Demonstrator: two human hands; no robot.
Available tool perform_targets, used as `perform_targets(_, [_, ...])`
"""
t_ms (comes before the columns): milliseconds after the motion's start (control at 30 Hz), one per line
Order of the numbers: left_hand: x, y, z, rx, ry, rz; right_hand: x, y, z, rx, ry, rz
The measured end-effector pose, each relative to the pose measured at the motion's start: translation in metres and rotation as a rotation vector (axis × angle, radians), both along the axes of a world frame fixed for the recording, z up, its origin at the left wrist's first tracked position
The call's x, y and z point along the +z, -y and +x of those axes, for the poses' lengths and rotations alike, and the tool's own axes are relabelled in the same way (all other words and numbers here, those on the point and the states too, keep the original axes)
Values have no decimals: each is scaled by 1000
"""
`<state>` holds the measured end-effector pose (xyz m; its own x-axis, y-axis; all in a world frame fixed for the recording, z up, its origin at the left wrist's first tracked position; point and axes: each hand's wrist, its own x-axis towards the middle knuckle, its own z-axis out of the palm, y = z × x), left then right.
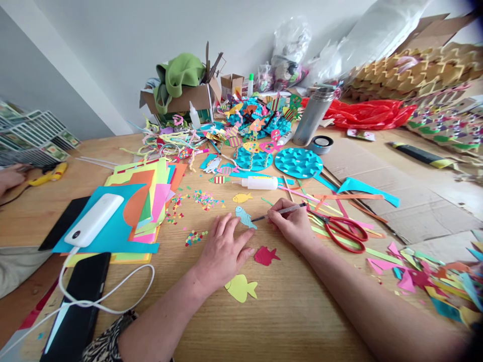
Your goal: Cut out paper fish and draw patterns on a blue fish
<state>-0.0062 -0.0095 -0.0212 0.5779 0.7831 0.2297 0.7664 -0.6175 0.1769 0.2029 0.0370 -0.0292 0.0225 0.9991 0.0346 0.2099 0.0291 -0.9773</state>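
Note:
A small blue paper fish (244,217) with dark stripes drawn on it lies on the wooden table. My left hand (223,251) rests flat beside it, fingers spread, with fingertips at the fish's edge. In my right hand (291,221) is a slim dark pen (279,211), its tip at or very near the fish's right side. An orange-yellow paper fish (242,198) lies just beyond. Nearer to me are a red paper fish (266,255) and a yellow-green paper fish (241,288), the latter partly hidden by my left hand.
Red-handled scissors (345,234) and paper strips lie right of my right hand. A glue bottle (259,182) is beyond. Coloured paper sheets (151,201), a white power bank (94,219) and a black phone (81,296) are left. A steel flask (313,116) stands behind; another person's hand (11,178) is far left.

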Motion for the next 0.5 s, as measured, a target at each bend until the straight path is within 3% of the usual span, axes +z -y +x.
perform_targets(500, [0,0,0,-2,-3,-5,0,-1,1,30,7,-3])
